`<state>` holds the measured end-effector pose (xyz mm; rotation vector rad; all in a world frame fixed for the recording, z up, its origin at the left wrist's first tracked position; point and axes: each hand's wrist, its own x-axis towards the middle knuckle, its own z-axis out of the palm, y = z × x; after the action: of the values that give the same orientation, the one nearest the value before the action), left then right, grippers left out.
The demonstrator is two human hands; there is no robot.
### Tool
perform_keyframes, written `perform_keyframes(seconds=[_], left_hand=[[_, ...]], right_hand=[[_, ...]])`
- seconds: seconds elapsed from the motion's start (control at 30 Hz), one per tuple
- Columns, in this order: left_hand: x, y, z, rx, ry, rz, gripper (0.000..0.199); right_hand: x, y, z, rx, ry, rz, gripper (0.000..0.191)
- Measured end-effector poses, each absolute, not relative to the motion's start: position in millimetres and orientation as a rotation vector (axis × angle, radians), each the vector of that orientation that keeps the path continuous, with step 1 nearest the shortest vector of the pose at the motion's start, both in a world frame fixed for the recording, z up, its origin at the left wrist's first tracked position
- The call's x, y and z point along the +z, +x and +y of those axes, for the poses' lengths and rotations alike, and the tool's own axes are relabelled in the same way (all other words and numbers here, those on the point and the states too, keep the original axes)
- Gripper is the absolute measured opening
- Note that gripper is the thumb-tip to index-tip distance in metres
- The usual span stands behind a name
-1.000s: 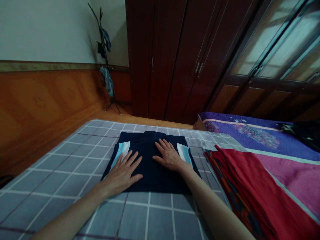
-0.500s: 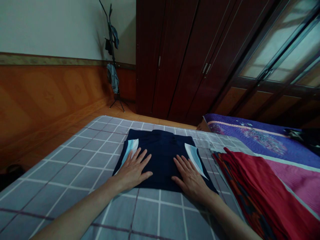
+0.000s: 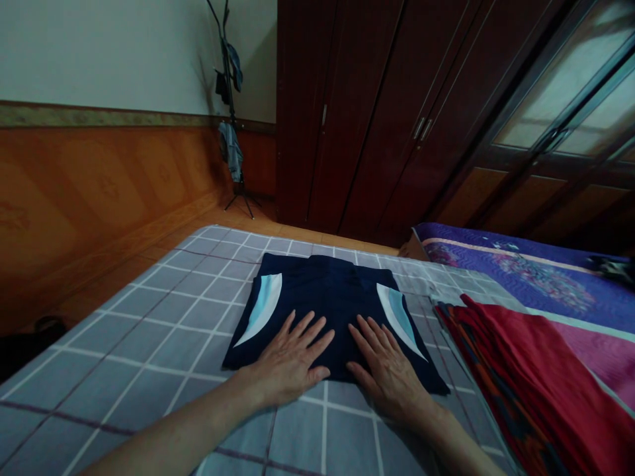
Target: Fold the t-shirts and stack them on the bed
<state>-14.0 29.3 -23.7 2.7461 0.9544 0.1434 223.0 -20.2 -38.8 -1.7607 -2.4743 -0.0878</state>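
Under the fingers of the left hand [image 3: 292, 360] and right hand [image 3: 391, 377], all spread open and gripping nothing: folded navy garment [image 3: 330, 291], flat. Just beyond each hand's fingertips, toward the outer sides, white-and-blue panels. Right of the right fingers, well apart: red cloth [image 3: 540, 357]. Far ahead of them: dark wardrobe [image 3: 367, 119].

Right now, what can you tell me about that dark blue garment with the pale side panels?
The dark navy cloth garment lies flat, apparently folded, on the grey checked bedcover. Each side carries a curved white and light-blue panel. The left hand and right hand rest palm-down on its near part.
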Motion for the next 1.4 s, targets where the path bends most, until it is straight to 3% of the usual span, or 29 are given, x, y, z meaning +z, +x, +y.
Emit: perform_keyframes(seconds=[0.17, 0.33, 0.4, 0.47, 0.53, 0.67, 0.8, 0.93, 1.0, 1.17, 1.3, 1.4], left_hand=[[-25, -18, 29, 0.089, 2.699, 0.954, 0.063], [-20, -18, 21, 0.252, 2.75, 0.74, 0.067], [-19, -17, 19, 0.353, 2.769, 0.703, 0.047], [-18, -16, 19, 0.406, 2.816, 0.696, 0.022], [-19, -15, 19, 0.417, 2.88, 0.701, 0.013], [-20, -13, 19, 0.434, 2.952, 0.702, 0.021], [-24, -9, 20, 0.496, 2.984, 0.717, 0.012], [-28, -6, 22, 0.588, 2.864, 0.808, 0.009], [-27, -5, 21, 0.59, 2.847, 0.816, 0.008], [-22, -1, 17, 0.503, 2.95, 0.802, 0.017], [-20, 1, 17, 0.417, 3.071, 0.821, 0.007], [-18, 0, 16, 0.323, 3.123, 0.847, 0.011]], right_hand=[[-39, 243, -22, -0.151, -1.855, -2.38, 0.059], [-32, 245, -30, -0.019, -1.588, -2.52, 0.068], [-28, 242, -32, 0.037, -1.467, -2.57, 0.067], [-26, 239, -33, 0.022, -1.378, -2.559, 0.049], [-24, 237, -33, -0.027, -1.295, -2.502, 0.027], [-22, 234, -33, -0.093, -1.158, -2.388, 0.019], [-20, 225, -36, -0.112, -1.162, -2.353, 0.018], [-24, 210, -35, -0.212, -1.188, -2.384, 0.03], [-28, 206, -33, -0.314, -1.171, -2.374, 0.026], [-31, 203, -28, -0.324, -1.163, -2.351, 0.019], [-27, 202, -31, -0.305, -1.158, -2.361, 0.017], [-26, 204, -33, -0.307, -1.225, -2.394, 0.018]])
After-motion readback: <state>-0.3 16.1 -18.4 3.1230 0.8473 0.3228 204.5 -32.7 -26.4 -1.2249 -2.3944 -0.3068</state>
